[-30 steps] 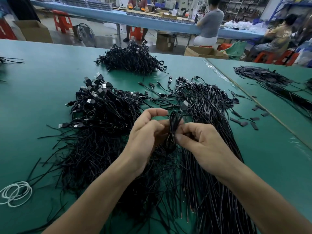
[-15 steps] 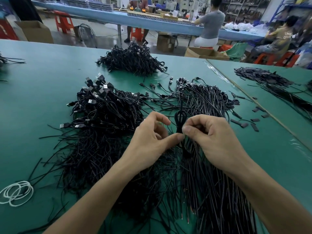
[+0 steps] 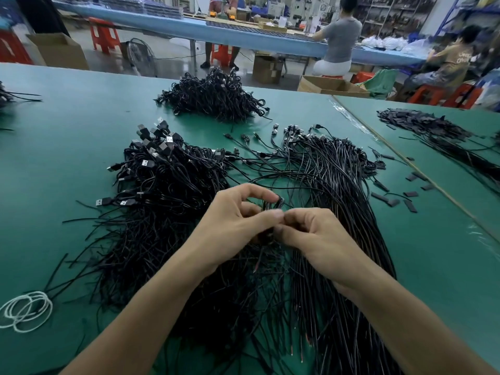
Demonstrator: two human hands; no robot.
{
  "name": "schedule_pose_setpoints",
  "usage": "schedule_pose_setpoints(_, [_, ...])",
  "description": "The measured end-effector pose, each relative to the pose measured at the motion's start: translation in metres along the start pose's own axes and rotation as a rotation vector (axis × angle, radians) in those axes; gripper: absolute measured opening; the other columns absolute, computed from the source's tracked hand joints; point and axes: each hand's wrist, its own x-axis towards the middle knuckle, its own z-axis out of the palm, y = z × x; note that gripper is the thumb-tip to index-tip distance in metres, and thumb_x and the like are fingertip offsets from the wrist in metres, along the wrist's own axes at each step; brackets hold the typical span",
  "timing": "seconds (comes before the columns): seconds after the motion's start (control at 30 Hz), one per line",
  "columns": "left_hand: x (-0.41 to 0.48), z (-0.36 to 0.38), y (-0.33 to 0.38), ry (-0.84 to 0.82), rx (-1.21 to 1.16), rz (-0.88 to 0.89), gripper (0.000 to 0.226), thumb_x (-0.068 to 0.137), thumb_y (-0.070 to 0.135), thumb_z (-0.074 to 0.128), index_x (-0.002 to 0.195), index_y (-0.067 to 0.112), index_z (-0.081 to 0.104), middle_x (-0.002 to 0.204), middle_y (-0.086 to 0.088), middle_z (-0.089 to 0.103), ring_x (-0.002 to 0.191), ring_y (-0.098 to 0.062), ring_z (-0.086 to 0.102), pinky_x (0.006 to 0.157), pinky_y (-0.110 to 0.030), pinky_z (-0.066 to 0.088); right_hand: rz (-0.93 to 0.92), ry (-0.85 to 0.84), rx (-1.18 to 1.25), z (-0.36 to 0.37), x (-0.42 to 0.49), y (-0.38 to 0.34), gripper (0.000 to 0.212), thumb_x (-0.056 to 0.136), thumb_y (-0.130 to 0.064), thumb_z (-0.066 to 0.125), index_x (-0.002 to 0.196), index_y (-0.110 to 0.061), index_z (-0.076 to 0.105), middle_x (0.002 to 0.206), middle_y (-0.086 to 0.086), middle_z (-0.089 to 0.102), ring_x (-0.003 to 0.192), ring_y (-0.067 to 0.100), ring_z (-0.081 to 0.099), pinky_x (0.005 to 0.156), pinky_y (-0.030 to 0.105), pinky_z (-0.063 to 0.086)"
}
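Pinching a folded cable (image 3: 273,204), left hand (image 3: 235,226) and right hand (image 3: 320,239) hold its long axis near-to-far, loop farthest.

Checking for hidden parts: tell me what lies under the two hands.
Under the left hand and right hand lie loose black cables on the green table. Both hands pinch a coiled black cable, showing at the fingertips; the rest of it is covered.

Factory floor: cable heaps (image 3: 173,185), long worktables (image 3: 67,125), seated workers (image 3: 341,39).
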Motion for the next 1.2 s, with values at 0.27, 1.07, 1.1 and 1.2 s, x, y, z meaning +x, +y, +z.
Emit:
schedule_pose_setpoints(0.27, [0.017, -0.039, -0.022, 0.461, 0.183, 0.069, 0.023, 0.086, 0.018, 0.076, 0.102, 0.033, 0.068, 0.088, 0.006, 0.075, 0.082, -0.008, 0.072, 0.080, -0.030, 0.060, 0.143, 0.227, -0.736, -0.031, 0.018, 0.054, 0.023, 0.093, -0.036, 0.067, 0.111, -0.023, 0.066, 0.095, -0.009, 0.060, 0.084, 0.007, 0.058, 0.075, 0.020, 0.048])
schedule_pose_setpoints(1.07, [0.022, -0.047, -0.040, 0.821, 0.522, 0.178, 0.056, 0.079, 0.013, 0.080, 0.127, 0.025, 0.053, 0.114, 0.005, 0.037, 0.092, -0.006, 0.045, 0.086, -0.005, 0.040, 0.030, 0.318, -0.491, -0.027, 0.032, 0.026, 0.013, 0.098, -0.025, 0.057, 0.085, -0.027, 0.059, 0.079, -0.009, 0.062, 0.066, -0.001, 0.057, 0.055, 0.012, 0.043])
schedule_pose_setpoints(1.1, [0.020, -0.043, -0.036, 0.734, 0.549, 0.240, 0.051, 0.079, 0.009, 0.080, 0.120, 0.027, 0.056, 0.106, 0.007, 0.047, 0.085, -0.003, 0.049, 0.077, -0.009, 0.046, -0.034, 0.274, -0.494, -0.020, 0.026, 0.017, 0.014, 0.097, -0.027, 0.060, 0.082, -0.027, 0.060, 0.075, -0.010, 0.062, 0.063, -0.003, 0.056, 0.056, 0.010, 0.044])
schedule_pose_setpoints(1.2, [0.015, -0.029, -0.032, 0.282, 0.615, 0.307, 0.051, 0.079, 0.009, 0.080, 0.119, 0.034, 0.061, 0.105, 0.010, 0.060, 0.096, -0.006, 0.056, 0.080, -0.023, 0.051, -0.215, 0.112, -0.450, 0.000, 0.009, -0.011, 0.019, 0.094, -0.034, 0.065, 0.078, -0.024, 0.070, 0.064, -0.014, 0.062, 0.056, -0.002, 0.053, 0.055, 0.012, 0.041])
